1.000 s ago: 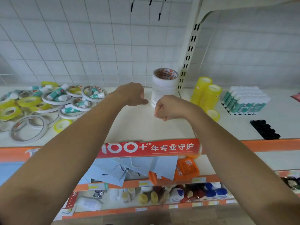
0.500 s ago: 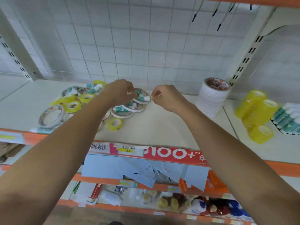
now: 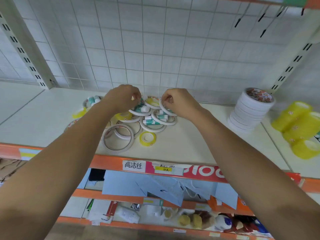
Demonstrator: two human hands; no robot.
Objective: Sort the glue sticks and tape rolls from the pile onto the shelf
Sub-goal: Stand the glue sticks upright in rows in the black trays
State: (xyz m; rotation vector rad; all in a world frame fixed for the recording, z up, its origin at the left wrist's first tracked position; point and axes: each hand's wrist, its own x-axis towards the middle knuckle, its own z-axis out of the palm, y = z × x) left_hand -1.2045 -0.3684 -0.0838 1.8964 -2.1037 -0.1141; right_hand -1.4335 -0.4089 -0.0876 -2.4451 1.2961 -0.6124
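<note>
Your right hand point(image 3: 179, 103) pinches a white tape roll point(image 3: 162, 107) by its rim; the white tape stack point(image 3: 251, 110) lies rightward. Your left hand point(image 3: 122, 99) is curled, grasp unclear.

Left hand point(image 3: 123, 98) curled over pile point(image 3: 147, 122), right hand point(image 3: 180, 103) pinching white tape roll point(image 3: 162, 106)

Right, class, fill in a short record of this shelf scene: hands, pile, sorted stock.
Left hand: curled over the pile; grip unclear
Right hand: pinching a white tape ring at the pile's edge
Pile: glue sticks mixed with tape, on the shelf
Sorted: white tape stack, yellow tape rolls, both right of the pile
</note>
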